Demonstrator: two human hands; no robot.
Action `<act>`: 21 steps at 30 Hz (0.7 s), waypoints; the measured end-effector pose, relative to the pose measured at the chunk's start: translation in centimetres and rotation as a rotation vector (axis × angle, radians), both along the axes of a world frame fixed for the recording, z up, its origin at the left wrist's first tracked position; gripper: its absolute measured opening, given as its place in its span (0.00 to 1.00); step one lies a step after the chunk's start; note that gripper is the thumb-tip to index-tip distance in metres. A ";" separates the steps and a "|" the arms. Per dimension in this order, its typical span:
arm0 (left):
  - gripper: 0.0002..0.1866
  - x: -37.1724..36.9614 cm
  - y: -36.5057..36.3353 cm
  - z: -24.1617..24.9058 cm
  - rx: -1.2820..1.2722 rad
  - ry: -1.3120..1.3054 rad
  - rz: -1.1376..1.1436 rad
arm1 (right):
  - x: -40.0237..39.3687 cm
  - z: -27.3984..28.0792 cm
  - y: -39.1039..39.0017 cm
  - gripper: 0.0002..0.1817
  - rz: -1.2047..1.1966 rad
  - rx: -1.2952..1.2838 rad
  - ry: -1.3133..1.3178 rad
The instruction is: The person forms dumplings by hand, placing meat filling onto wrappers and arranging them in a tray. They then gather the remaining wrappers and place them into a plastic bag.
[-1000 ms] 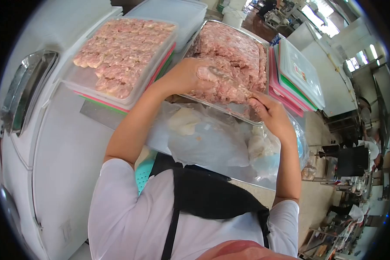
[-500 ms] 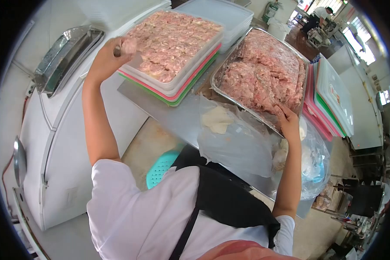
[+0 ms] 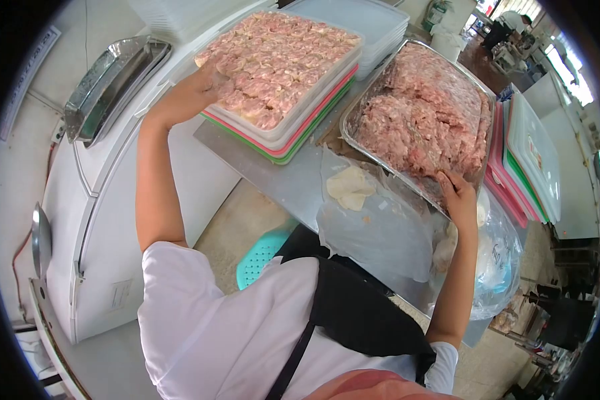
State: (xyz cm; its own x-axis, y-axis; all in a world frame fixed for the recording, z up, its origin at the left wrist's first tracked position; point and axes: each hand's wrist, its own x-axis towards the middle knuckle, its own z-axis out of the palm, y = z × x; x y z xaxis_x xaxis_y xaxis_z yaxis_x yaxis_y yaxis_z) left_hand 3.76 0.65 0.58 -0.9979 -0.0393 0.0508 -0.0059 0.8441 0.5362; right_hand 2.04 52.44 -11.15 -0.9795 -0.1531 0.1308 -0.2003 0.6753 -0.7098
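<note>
My left hand is over the near left corner of a clear plastic tray full of portions of meat filling. Its fingers are smeared by motion, so what they hold cannot be made out. That tray rests on pink and green trays. To the right, a metal tray carries a heap of minced meat. My right hand is at its near edge, fingers bent against the meat. Pale round wrappers lie on a plastic sheet in front.
Stacked lids and trays stand at the right, beside a clear plastic bag. Empty metal trays sit on the white freezer at left. A turquoise stool is below the table. Another person is far back.
My left hand has lowered from a raised pinch to the tray's left corner, fingers now pointing at the filling. My right hand stays at the metal tray's edge. The whole view has shifted slightly.
</note>
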 end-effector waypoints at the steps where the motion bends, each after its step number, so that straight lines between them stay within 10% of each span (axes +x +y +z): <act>1: 0.40 -0.3 -0.8 -0.2 -0.059 -0.006 0.016 | 0.0 -0.1 0.0 0.17 0.002 -0.007 0.001; 12: 0.32 -0.7 -1.2 -1.0 -0.063 0.054 0.058 | 0.2 0.4 -0.4 0.16 0.021 -0.015 -0.043; 15: 0.27 0.4 3.3 0.9 -0.137 0.424 -0.001 | 0.3 1.2 -0.3 0.16 0.074 -0.069 -0.082; 21: 0.14 2.5 15.7 -3.1 0.548 0.228 -0.803 | 1.5 7.3 1.7 0.12 0.145 0.427 0.056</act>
State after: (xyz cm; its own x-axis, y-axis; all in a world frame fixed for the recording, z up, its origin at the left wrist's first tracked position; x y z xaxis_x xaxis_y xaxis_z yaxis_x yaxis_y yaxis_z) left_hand 6.25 16.33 -2.57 -0.7075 0.5672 0.4215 0.6095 0.1880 0.7701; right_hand 3.53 54.17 -3.84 -0.9371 -0.3402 0.0778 -0.3447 0.8674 -0.3589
